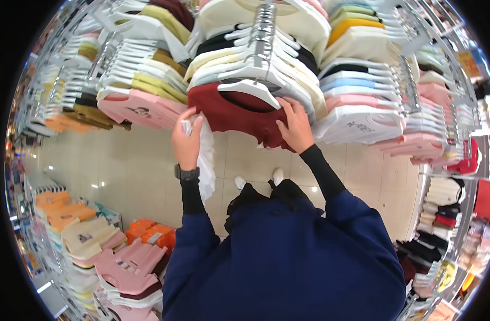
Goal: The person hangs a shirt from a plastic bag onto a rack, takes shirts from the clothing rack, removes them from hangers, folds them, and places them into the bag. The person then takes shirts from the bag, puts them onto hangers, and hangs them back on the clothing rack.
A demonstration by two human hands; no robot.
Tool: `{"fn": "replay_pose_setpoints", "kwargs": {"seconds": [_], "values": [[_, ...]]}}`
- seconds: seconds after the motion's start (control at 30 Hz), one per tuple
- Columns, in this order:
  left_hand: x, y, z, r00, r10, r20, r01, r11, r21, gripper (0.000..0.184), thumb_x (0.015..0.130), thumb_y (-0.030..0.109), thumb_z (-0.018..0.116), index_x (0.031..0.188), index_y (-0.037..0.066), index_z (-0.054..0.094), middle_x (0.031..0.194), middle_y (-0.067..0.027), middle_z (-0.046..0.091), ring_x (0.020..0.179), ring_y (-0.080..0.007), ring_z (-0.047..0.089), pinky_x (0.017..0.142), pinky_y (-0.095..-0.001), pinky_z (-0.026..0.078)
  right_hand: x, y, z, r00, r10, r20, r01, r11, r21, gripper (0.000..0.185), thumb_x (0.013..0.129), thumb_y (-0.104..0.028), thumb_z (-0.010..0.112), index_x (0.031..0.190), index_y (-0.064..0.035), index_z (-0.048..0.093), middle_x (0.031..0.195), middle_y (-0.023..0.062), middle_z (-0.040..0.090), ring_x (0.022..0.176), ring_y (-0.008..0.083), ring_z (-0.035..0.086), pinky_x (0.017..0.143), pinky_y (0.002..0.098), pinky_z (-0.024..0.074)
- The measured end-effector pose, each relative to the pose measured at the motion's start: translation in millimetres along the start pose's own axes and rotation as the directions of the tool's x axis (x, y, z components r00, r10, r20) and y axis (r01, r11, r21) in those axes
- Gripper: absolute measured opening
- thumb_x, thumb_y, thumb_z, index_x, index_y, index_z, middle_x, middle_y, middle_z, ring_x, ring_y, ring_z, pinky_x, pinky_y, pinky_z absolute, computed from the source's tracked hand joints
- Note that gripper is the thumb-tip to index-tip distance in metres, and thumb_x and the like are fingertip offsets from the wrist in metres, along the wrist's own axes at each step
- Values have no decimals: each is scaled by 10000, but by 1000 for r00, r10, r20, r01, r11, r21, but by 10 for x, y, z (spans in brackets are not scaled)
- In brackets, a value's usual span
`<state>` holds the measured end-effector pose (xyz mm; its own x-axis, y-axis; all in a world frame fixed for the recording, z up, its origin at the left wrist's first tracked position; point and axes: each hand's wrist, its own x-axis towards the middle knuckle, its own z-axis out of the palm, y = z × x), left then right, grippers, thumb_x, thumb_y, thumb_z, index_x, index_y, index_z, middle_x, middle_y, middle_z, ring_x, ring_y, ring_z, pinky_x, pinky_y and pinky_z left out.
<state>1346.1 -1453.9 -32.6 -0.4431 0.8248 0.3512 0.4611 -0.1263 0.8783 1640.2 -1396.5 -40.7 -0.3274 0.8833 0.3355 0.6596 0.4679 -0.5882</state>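
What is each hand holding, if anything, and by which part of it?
The left hand holds a white plastic bag by its upper end. The right hand appears to grip the red shirt by one shoulder.

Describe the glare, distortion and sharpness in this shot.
Head view: strong fisheye bending, with black corners around the round image; head view: small bright reflections on the tiled floor; head view: the dark red garment and right hand fairly clear, while details along the far left rim look smeared and soft.
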Motion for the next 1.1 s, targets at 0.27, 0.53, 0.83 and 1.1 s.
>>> {"fn": "replay_pose_setpoints", "kwargs": {"seconds": [0.27,0.53,0.83,1.1], "values": [[346,704,809,927,262,268,-286,957,54,444,831,257,770,1178,1,663,1152,-171,692,1027,-321,666,885,-352,504,-142,-34,-33,998,-57,-12,58,985,160,653,727,141,494,1335,-95,470,1116,148,580,1051,369,578,849,445,491],[336,697,1075,964,154,216,-186,973,140,268,886,250,700,970,-4,717,997,-146,719,904,-305,690,815,-357,517,-238,-24,-151,986,-150,71,123,948,294,502,890,-107,595,1375,-63,476,1167,165,599,1095,375,554,936,456,447],[302,668,1236,981,22,192,-62,976,207,273,861,252,722,946,-7,718,942,-136,722,839,-293,687,790,-356,515,102,611,-88,966,28,-257,2,993,117,416,797,-50,668,1201,-70,572,1130,163,575,1094,376,529,949,437,430],[371,720,1320,974,219,53,-223,907,356,304,785,256,772,983,34,708,1036,-125,710,928,-323,669,824,-401,507,11,651,-42,999,7,-41,-4,997,77,491,725,-55,740,1191,-107,594,1049,149,557,1056,363,527,925,428,446]]}}
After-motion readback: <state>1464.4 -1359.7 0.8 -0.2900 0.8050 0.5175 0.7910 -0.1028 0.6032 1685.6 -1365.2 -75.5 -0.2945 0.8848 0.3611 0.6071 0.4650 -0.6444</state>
